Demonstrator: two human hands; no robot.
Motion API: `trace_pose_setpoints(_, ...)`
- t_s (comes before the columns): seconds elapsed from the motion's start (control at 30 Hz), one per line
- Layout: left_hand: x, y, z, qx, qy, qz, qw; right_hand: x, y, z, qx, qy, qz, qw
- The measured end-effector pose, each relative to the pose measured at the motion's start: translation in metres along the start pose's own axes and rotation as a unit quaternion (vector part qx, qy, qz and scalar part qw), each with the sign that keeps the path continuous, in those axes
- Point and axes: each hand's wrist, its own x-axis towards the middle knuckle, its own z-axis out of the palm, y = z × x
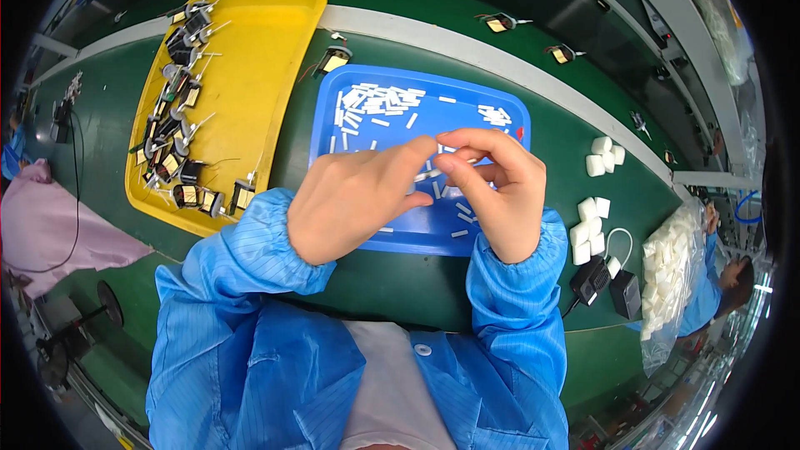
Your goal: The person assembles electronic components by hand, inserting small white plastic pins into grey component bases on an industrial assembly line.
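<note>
Both hands meet over the right part of a blue tray (383, 241). My right hand (508, 187) is closed, thumb and forefinger pinching a small white strip (428, 175). My left hand (354, 196) comes in from the other side, its fingers bent onto the same strip and its thumb held lower, a little apart. Its fingertips are partly hidden behind the hand. In the tray, many short white strips (379, 100) lie heaped at the far left, with a smaller pile (493, 115) at the far right and loose ones scattered between.
Left of the blue tray, a yellow tray (250, 58) holds many small black devices with wires (171, 129). Another device (335, 60) lies behind the blue tray. White blocks (587, 229), black adapters (592, 282) and a plastic bag of white pieces (667, 275) are at right. A person (717, 283) sits beyond.
</note>
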Motion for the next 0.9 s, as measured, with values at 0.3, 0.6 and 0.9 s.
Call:
trace_pose_setpoints(0.3, 0.02, -0.012, 0.005, 0.012, -0.009, 0.037, 0.999, 0.013, 0.014, -0.001, 0.01, -0.025, 0.0, 1.0)
trace_pose_setpoints(0.6, 0.129, -0.153, 0.049, 0.024, -0.004, -0.036, 0.999, 0.024, 0.032, -0.01, -0.045, 0.075, -0.013, 0.996)
trace_pose_setpoints(0.9, 0.118, -0.199, 0.014, 0.108, 0.036, -0.043, 0.993, 0.025, 0.056, -0.004, -0.247, -0.032, -0.045, 0.967)
